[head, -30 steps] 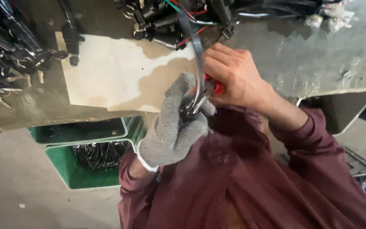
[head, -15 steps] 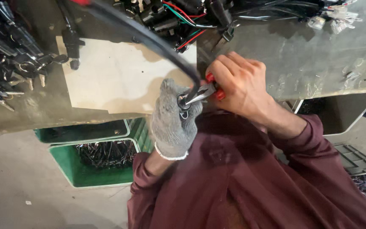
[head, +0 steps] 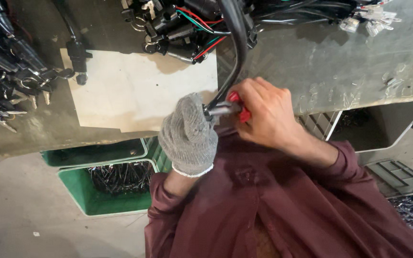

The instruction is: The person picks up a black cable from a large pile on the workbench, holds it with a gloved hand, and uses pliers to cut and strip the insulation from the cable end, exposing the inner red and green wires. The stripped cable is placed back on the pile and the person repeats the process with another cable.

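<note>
A left hand [head: 189, 136], covered by a grey knitted glove, is shown closed around the lower end of a thick black cable [head: 235, 52] at the near edge of the tabletop [head: 321, 62]. The bare right hand [head: 264, 112] is closed around the red handles of a pair of pliers [head: 228, 109], whose metal nose is laid against the cable end just where it leaves the gloved fist; the two hands are touching or nearly so. From the hands the cable is seen to rise in a curve toward the far side of the tabletop, where it is lost among a heap of black connectors with red and green wires [head: 187, 28]. A pale rectangular sheet [head: 139, 91] is laid flat on the tabletop just left of the hands. Black parts with metal ends [head: 10, 76] are piled at the left edge, and small clear plastic connectors [head: 369, 21] at the far right. Below the tabletop edge, a green crate [head: 82, 196] filled with dark wire parts is set on the floor, left of the maroon sleeves [head: 283, 210].
</note>
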The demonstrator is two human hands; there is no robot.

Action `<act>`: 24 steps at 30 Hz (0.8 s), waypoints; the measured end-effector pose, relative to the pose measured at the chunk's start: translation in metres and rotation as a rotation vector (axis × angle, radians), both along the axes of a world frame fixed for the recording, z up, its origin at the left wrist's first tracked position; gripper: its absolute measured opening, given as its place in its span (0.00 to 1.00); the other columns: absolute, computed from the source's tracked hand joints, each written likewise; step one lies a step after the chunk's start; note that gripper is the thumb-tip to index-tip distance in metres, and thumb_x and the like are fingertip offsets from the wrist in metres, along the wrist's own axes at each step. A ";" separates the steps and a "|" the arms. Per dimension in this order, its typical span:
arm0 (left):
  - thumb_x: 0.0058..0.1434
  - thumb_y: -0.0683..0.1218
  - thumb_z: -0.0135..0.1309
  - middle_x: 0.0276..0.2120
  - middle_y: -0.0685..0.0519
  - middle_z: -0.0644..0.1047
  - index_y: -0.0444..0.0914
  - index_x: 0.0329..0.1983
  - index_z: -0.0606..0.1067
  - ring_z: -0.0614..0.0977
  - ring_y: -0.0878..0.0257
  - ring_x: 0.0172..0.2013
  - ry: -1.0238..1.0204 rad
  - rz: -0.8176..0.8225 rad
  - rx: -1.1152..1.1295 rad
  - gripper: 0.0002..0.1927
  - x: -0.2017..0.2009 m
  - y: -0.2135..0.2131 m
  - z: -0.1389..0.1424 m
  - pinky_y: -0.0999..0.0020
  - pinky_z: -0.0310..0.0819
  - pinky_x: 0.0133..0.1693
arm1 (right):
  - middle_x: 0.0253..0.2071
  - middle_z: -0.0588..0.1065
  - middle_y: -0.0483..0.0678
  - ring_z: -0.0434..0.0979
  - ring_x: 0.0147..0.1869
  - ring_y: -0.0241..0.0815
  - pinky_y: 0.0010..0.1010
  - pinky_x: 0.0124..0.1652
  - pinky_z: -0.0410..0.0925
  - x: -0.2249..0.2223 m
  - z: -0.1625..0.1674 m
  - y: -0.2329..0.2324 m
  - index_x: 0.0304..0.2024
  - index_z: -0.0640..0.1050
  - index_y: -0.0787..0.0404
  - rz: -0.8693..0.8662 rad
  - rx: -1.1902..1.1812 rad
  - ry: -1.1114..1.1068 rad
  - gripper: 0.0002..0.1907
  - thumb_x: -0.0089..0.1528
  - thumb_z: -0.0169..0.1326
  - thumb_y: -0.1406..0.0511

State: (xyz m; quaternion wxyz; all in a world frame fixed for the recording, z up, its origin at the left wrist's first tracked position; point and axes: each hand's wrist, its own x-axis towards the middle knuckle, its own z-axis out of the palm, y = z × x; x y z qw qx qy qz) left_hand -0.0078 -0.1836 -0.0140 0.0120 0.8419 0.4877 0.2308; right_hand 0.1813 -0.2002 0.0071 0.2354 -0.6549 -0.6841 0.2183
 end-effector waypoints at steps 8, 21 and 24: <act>0.73 0.50 0.59 0.57 0.46 0.76 0.34 0.76 0.57 0.81 0.53 0.49 -0.524 -0.335 -0.585 0.36 -0.012 0.024 0.039 0.62 0.77 0.47 | 0.29 0.70 0.49 0.73 0.35 0.53 0.43 0.33 0.65 0.003 -0.012 0.021 0.31 0.69 0.61 -0.010 0.091 0.009 0.19 0.46 0.67 0.64; 0.72 0.51 0.54 0.45 0.51 0.78 0.33 0.74 0.60 0.81 0.61 0.40 -0.567 -0.240 -0.785 0.32 -0.005 0.026 0.049 0.66 0.78 0.41 | 0.35 0.72 0.49 0.74 0.41 0.54 0.43 0.38 0.67 0.009 -0.005 0.029 0.37 0.72 0.61 0.134 0.031 0.154 0.20 0.46 0.66 0.65; 0.68 0.54 0.56 0.47 0.49 0.78 0.33 0.74 0.61 0.81 0.53 0.40 -0.067 -0.083 -0.476 0.36 -0.007 0.033 0.040 0.59 0.74 0.39 | 0.36 0.73 0.50 0.74 0.42 0.55 0.43 0.37 0.67 -0.005 -0.001 0.029 0.40 0.72 0.62 0.029 -0.040 -0.029 0.22 0.48 0.68 0.63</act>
